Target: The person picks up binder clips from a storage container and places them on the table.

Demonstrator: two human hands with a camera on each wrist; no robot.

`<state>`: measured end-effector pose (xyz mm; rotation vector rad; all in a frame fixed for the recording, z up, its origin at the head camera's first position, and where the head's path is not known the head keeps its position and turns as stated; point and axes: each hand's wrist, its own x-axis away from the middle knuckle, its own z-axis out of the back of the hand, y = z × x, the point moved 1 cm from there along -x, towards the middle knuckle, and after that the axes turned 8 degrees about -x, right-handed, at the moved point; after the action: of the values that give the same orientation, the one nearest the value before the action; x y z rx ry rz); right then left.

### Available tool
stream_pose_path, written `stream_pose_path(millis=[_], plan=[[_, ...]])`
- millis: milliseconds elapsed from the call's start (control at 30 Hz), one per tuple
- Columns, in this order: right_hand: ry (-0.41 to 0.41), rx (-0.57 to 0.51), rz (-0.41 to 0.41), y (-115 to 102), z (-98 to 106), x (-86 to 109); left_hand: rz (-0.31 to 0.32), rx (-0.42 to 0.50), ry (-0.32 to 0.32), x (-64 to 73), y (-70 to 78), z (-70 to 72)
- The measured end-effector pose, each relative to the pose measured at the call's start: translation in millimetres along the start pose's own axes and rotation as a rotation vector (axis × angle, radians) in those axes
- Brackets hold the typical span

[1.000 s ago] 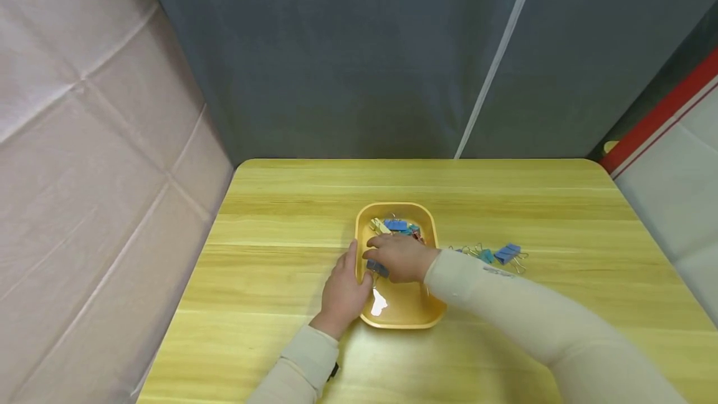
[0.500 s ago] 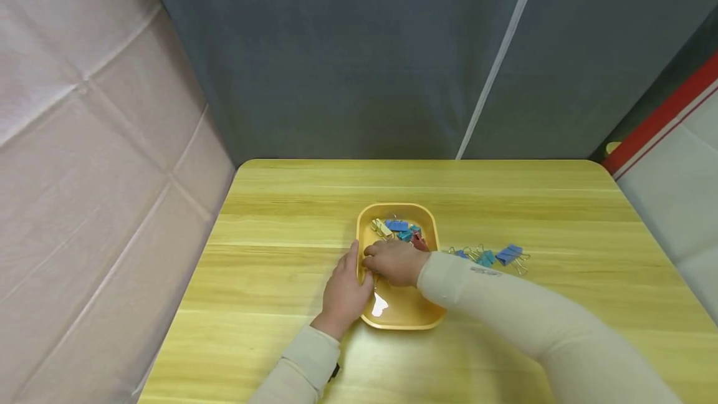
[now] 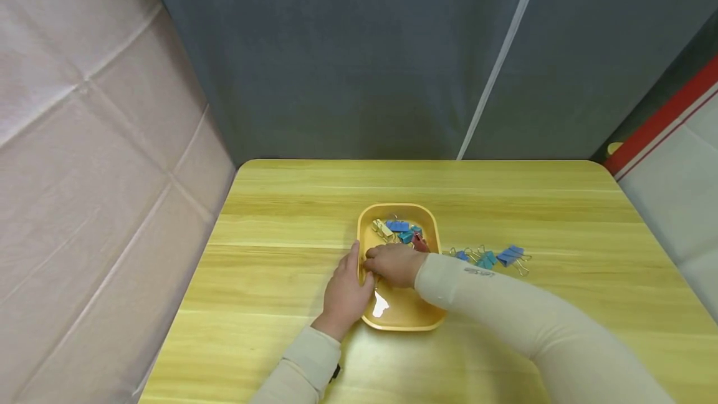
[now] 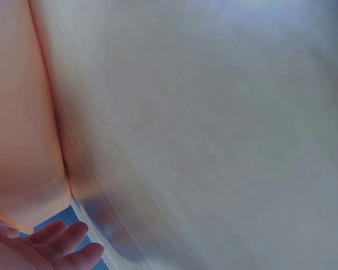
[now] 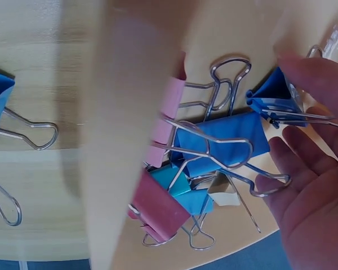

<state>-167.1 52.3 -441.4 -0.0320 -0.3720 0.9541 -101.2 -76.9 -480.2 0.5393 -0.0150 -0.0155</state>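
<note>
In the head view a shallow yellow-orange tray (image 3: pixel 415 320) stands on the table. My left hand (image 3: pixel 344 298) holds its left rim, fingers along the outer wall and thumb over the edge. Inside the tray my right hand (image 3: pixel 395 265) bends down and covers what it holds. The right wrist view shows the right hand's thumb and fingers around a blue binder clip (image 5: pixel 276 93) with metal loops. Beside it lie a larger blue binder clip (image 5: pixel 225 140), a red binder clip (image 5: pixel 158 208), a pink one (image 5: pixel 168 118) and teal ones (image 5: pixel 194 199). A pale yellow binder clip (image 3: pixel 382 227) lies at the tray's far left.
Right of the tray on the wooden table (image 3: pixel 280 217) lie a blue binder clip (image 3: pixel 510 255), a teal binder clip (image 3: pixel 485 260) and another blue clip (image 3: pixel 462 255) near the sleeve. A dark curtain (image 3: pixel 348 67) hangs behind the table, and pale cloth (image 3: pixel 112 204) covers the left side.
My right hand has closed down over the blue binder clip, which showed beneath its fingers a second ago and is now covered in the head view. My left hand stays at the tray rim.
</note>
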Motion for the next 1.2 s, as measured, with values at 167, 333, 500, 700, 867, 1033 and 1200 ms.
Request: stream_pose_path(millis=[167,333,500,700,867,1033,1200], plan=[[-0.027,0.007,-0.015,-1.3,-0.4,-0.9,-0.002,0.005,0.003,0.0,0.6,0.8],[-0.028,0.016,-0.016,-1.1,-1.8,-2.0,0.003,0.004,0.001,-0.5,0.7,0.7],[-0.023,0.013,-0.008,0.7,-2.4,-4.0,0.008,0.004,-0.002,-0.9,0.5,0.3],[-0.022,0.006,-0.007,1.3,-1.6,-6.2,0.011,0.007,-0.002,-0.5,0.9,-0.2],[-0.026,0.029,-0.002,1.8,-1.7,-6.6,0.008,0.008,0.003,-0.1,0.8,-1.1],[-0.023,0.013,0.008,1.7,0.2,-5.5,0.009,0.01,0.005,0.1,0.1,-1.7],[0.026,-0.018,0.019,2.2,3.5,-3.7,0.006,0.008,0.015,-0.1,-0.8,-1.5]])
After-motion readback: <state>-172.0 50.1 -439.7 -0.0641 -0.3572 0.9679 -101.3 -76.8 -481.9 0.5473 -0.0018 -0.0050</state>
